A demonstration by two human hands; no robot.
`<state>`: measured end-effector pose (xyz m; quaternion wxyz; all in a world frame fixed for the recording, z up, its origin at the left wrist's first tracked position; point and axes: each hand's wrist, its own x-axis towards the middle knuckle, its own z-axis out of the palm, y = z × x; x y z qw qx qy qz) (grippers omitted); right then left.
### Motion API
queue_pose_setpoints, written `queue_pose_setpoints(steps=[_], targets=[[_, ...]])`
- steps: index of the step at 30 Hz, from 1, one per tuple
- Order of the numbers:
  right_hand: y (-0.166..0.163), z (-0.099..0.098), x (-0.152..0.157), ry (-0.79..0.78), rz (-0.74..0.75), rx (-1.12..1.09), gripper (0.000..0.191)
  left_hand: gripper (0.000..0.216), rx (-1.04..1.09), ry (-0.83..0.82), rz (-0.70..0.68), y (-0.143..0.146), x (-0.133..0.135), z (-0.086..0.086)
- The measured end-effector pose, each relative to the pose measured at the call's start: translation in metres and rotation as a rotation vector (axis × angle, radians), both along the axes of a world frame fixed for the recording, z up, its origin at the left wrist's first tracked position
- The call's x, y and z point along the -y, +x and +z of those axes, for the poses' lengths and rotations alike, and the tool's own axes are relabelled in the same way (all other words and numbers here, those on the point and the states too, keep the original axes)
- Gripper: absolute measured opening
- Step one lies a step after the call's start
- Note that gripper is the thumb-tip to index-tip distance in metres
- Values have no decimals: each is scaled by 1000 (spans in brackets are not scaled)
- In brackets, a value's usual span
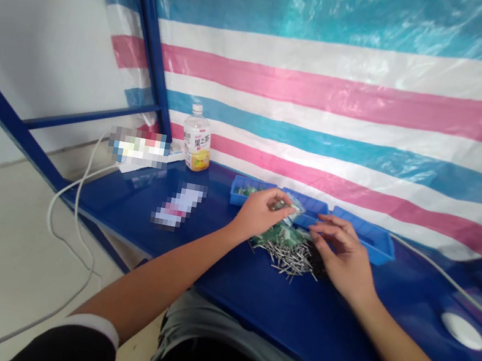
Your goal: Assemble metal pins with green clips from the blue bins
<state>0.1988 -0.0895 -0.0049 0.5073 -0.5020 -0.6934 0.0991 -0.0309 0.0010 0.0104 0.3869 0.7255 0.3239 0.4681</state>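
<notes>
My left hand [261,212] pinches a small clear plastic bag [294,207] above the front of the blue bins. What is inside the bag is hard to make out. To the right, my right hand [344,255] hovers with thumb and fingers apart, and nothing shows between them. Below both hands lies a loose pile of thin metal pins [292,259], which look like nails. Green plastic bags [280,235] lie against the back of the pile. Dark small pieces show beside the pins, partly hidden by my right hand.
Blue plastic bins [381,247] line the back of the blue table [224,277]; the left bin [238,198] holds green bits. A drink bottle [197,142] stands at the back left, near a blurred flat item [178,205]. A white oval object [462,330] and cable [451,283] lie right.
</notes>
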Motion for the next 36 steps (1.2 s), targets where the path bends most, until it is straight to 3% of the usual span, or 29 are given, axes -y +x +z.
queue_pose_setpoints(steps=[3, 5, 8, 14, 20, 27, 36], targets=[[1, 0, 2, 46, -3, 113, 14, 27, -153, 247, 185, -12, -7, 6], [1, 0, 3, 73, 7, 186, 14, 39, -302, 370, 249, -22, -13, 9], [-2, 0, 5, 64, 40, 246, 15, 32, -499, 500, 314, -34, -21, 11], [-9, 9, 9, 60, 101, 323, 9, 31, -789, 415, 335, -35, -23, 2], [-16, 17, 16, 77, 257, 536, 26, 33, -744, 439, 355, -31, -19, 1], [-26, 12, 19, 63, 278, 685, 40, 28, -609, 548, 317, -23, -8, 4], [-21, 7, 12, 42, 266, 688, 28, 26, -549, 566, 245, -14, -6, -1]])
